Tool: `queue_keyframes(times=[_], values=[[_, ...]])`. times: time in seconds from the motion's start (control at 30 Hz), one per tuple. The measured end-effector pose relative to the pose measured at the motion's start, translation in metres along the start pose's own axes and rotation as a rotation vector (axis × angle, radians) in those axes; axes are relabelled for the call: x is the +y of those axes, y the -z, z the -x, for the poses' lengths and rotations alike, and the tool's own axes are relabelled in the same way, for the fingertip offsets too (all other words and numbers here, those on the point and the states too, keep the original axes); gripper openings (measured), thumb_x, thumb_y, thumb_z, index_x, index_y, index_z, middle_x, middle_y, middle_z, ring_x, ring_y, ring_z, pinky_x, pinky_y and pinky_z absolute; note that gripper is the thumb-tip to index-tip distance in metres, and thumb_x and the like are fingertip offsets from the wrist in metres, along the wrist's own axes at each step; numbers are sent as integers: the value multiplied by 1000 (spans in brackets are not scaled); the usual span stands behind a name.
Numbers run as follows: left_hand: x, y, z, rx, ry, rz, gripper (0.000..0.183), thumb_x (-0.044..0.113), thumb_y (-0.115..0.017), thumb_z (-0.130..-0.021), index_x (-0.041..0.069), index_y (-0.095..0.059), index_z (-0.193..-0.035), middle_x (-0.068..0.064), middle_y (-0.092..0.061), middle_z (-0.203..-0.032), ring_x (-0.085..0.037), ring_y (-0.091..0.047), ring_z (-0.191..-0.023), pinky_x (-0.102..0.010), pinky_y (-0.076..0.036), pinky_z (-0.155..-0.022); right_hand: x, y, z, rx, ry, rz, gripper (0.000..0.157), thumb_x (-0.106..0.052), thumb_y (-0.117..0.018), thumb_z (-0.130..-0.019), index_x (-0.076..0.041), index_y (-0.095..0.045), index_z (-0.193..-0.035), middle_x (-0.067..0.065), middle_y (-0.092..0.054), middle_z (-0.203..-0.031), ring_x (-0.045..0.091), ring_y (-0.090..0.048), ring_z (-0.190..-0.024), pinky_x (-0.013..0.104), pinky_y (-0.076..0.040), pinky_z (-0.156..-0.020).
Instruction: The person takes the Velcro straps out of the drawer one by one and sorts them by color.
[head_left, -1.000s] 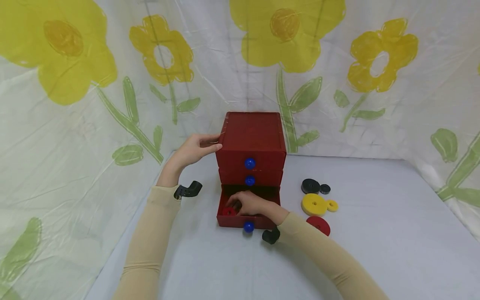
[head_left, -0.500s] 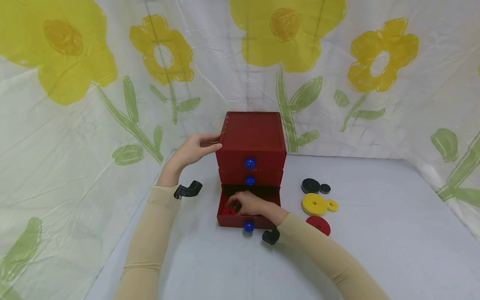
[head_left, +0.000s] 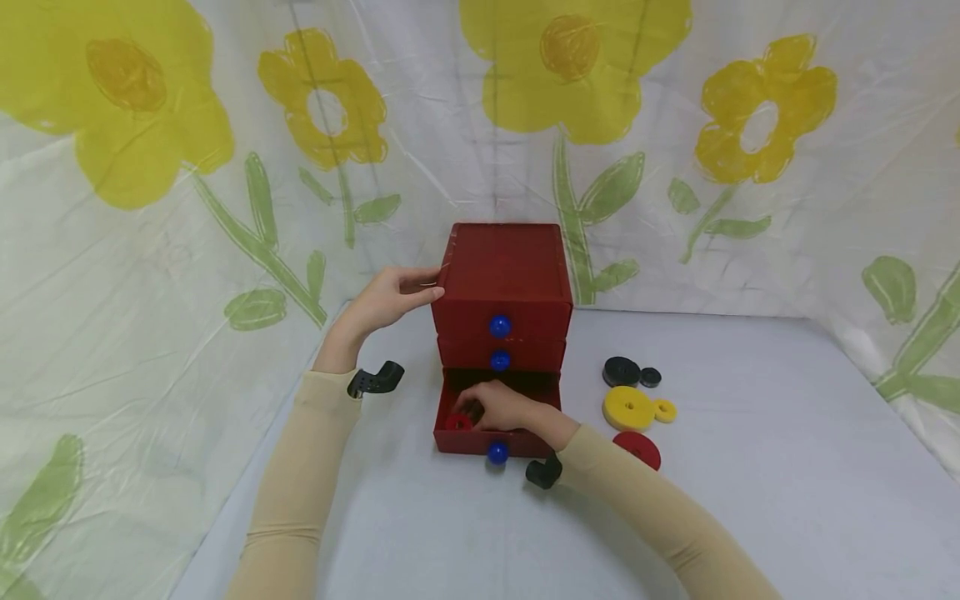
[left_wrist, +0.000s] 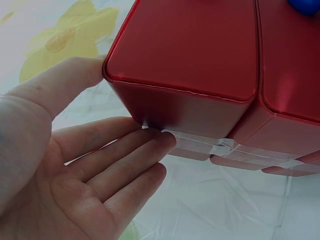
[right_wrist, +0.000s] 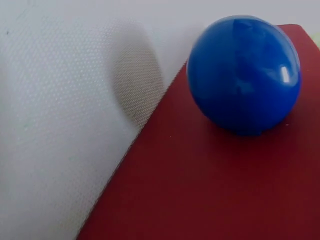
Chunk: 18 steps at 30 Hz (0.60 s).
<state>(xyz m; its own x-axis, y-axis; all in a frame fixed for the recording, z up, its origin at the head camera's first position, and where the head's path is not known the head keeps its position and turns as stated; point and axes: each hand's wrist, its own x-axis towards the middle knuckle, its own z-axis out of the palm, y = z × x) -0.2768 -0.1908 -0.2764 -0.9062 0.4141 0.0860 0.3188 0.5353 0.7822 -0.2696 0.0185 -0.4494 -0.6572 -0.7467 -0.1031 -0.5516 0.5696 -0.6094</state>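
A red drawer cabinet [head_left: 504,262] with round blue knobs [head_left: 499,326] stands on the table, its bottom drawer [head_left: 463,442] pulled out. My left hand [head_left: 382,300] steadies the cabinet's left side; in the left wrist view the thumb lies at the front corner and the fingers stretch along the side. Down inside the open drawer, my right hand [head_left: 498,407] has curled fingers and thumb about a small red disc with a hole [head_left: 459,422] at the left front. The right wrist view holds only the lower drawer's blue knob [right_wrist: 243,75] and red front, so those fingers are hidden there.
Right of the cabinet lie a large black disc [head_left: 621,372], a small black disc [head_left: 650,377], a large yellow disc [head_left: 628,408], a small yellow disc [head_left: 664,411] and a large red disc [head_left: 637,450], partly behind the right sleeve. A flower-printed curtain [head_left: 450,183] hangs behind.
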Motion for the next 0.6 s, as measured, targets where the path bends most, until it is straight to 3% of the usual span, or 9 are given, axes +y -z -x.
queue_keyframes(times=[0.6], values=[[1,-1,-1,-7,2,-9,52,21,-56,-96,-2,-42,-141,-18,-46,-142,-32,-47,-129,-47,-40,-106,-1,20,30,63,7,-77,36,-20,-77,-80,-13,-67,-113,-3,-69,-105,9,-66,-94,20,-54,-80]])
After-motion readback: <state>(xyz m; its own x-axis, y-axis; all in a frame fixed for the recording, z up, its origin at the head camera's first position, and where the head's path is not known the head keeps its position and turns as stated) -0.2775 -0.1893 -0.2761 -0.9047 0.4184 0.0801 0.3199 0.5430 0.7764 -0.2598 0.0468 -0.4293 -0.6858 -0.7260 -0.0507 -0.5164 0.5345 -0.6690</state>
